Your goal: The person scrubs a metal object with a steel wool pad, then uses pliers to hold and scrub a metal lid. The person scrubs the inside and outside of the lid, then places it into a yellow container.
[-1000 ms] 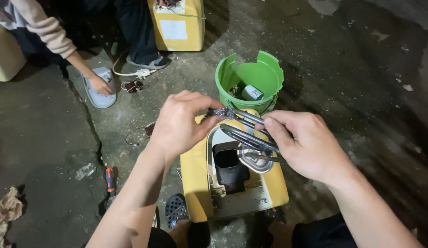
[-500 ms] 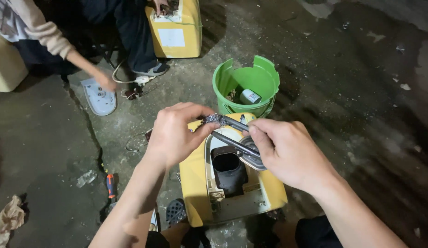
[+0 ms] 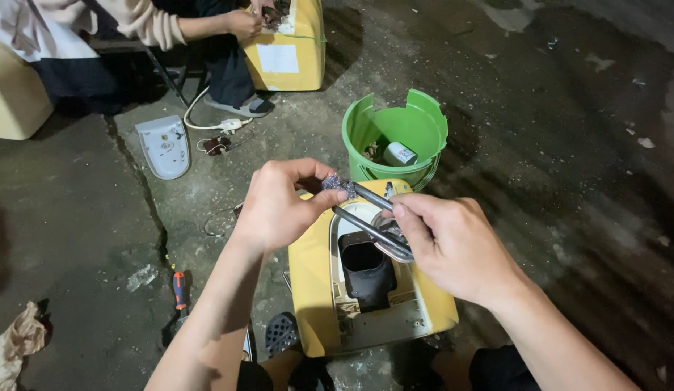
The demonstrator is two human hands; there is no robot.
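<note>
The cracked grey concrete floor (image 3: 98, 239) carries everything here. Near and centre on it stands a yellow plastic appliance housing (image 3: 312, 289), opened, with a dark rectangular cavity (image 3: 366, 271) exposed inside, so the casing looks already stripped of its cover. Just beyond it sits a green plastic bucket (image 3: 398, 130) with cut-out sides, holding scraps and a small cylinder, which I judge to be removed parts already sorted. At the far left another person's hand (image 3: 244, 22) rests on a second yellow housing (image 3: 290, 54), with a white oval plastic cover (image 3: 163, 147) lying on the floor near it. Over the near housing, the right hand (image 3: 453, 250) grips a grey metal tubular heating element (image 3: 373, 228) by its round base, and the left hand (image 3: 279, 206) pinches its crusted far tip (image 3: 335, 183). An orange-handled screwdriver (image 3: 179, 288) lies at the near left, unused.
</note>
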